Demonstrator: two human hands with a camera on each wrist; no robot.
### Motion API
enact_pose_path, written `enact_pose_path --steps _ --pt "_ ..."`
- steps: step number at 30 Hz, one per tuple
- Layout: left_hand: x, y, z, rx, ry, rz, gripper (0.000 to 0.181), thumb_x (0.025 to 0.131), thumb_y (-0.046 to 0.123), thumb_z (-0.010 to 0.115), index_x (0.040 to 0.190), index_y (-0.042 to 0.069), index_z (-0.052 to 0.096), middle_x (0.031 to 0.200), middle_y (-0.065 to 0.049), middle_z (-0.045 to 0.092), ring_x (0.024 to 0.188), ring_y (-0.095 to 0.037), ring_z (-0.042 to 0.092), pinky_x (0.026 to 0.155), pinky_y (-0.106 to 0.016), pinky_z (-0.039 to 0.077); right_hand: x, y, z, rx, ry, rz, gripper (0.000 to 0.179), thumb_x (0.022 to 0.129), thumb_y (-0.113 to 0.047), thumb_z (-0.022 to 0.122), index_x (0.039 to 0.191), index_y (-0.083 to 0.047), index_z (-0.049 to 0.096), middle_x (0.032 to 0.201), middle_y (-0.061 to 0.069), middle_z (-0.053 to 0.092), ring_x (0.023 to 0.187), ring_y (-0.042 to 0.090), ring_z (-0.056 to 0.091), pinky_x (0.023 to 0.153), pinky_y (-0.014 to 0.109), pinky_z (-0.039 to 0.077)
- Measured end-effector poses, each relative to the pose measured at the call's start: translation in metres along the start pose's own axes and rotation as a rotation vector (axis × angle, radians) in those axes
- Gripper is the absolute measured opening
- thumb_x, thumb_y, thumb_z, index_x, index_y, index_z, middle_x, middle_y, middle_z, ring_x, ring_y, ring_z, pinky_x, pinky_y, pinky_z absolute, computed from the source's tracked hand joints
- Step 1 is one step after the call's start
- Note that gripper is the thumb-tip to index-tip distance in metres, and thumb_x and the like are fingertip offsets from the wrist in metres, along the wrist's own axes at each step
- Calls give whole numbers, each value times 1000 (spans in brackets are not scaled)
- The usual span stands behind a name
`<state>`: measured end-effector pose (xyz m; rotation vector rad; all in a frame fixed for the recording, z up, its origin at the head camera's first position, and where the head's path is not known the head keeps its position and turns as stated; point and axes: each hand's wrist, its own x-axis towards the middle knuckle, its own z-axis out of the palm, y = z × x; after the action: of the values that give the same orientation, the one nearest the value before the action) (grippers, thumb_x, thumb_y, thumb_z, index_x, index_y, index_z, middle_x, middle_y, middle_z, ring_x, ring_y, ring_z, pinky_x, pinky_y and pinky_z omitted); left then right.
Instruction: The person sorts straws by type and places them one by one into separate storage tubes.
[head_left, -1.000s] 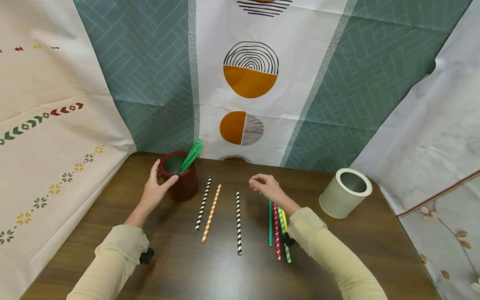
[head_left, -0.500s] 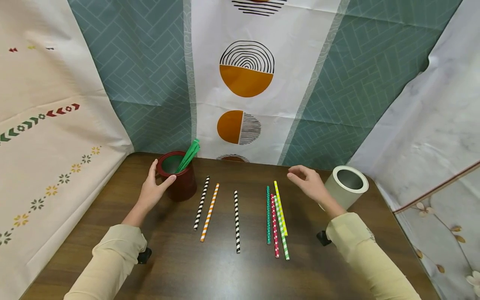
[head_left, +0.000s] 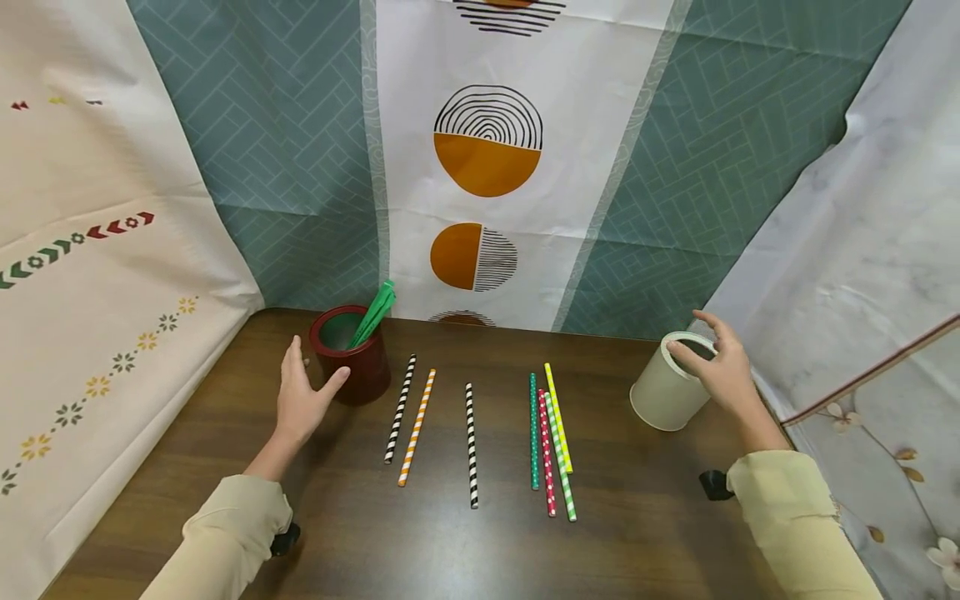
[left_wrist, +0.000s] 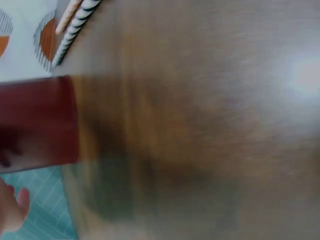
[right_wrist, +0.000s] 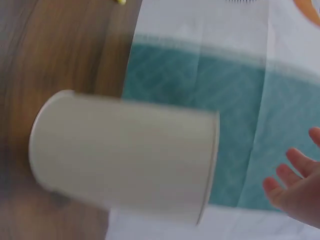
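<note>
My left hand [head_left: 302, 398] is just in front of and left of a dark red cup [head_left: 360, 375], thumb and fingers spread apart. Green paper strips [head_left: 375, 313], folded or bundled, lean out over that cup's rim. In the left wrist view, part of the hand [left_wrist: 11, 207] shows beside the red cup [left_wrist: 40, 125]. At the right, my right hand [head_left: 726, 367] is raised near the rim of a cream-coloured cup [head_left: 663, 396], overlapping its opening in the head view. The right wrist view has the relaxed fingers [right_wrist: 290, 175] apart from the upright cream cup [right_wrist: 125, 157].
Two black-and-white striped straws [head_left: 472, 446] and an orange striped straw [head_left: 417, 427] lie mid-table. Right of them are a teal straw [head_left: 534, 429], a red dotted straw [head_left: 547, 454], a green striped straw [head_left: 560, 458] and a yellow straw [head_left: 558, 417]. Patterned cloths [head_left: 322, 167] hang behind.
My right hand has moved right, from above the coloured straws to the cream cup. The left hand has drawn back slightly from the red cup's rim.
</note>
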<state>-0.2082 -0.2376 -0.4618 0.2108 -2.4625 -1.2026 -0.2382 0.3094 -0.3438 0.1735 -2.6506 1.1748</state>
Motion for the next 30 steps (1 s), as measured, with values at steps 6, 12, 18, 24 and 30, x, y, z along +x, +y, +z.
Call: enact_pose_path --steps 6,12,18,24,30 --pt "-18 -2 8 48 186 -26 68 81 35 59 135 10 27 124 -15 39 100 -29 48 70 -44 38 -7 32 -15 36 -14 48 85 82 -26 62 143 -11 5 146 20 3 127 45 19 95 56 25" --pt "-29 -3 16 79 155 -29 47 83 25 57 122 4 40 108 -14 47 89 -27 52 68 -40 39 -10 57 -17 65 -48 40 94 79 -22 64 142 -6 -5 146 23 -3 132 43 -2 99 63 6" --pt "-38 -6 26 98 67 -38 35 83 21 58 113 4 49 101 -13 53 86 -26 54 72 -42 40 -9 71 -13 82 -121 78 98 81 -18 63 138 1 -15 140 34 11 125 49 18 103 52 15" --pt "-44 -3 39 156 10 -22 29 81 17 59 107 6 52 97 -10 58 80 -23 58 69 -41 43 -7 83 -5 58 -75 9 70 80 -13 64 132 5 20 121 27 39 100 16 44 79 11 32" --pt "-47 6 51 165 -101 41 24 80 17 61 102 7 57 93 -6 61 75 -18 58 63 -35 43 -8 87 -4 55 -114 151 85 84 -26 58 140 0 0 139 30 19 121 41 26 96 41 26"
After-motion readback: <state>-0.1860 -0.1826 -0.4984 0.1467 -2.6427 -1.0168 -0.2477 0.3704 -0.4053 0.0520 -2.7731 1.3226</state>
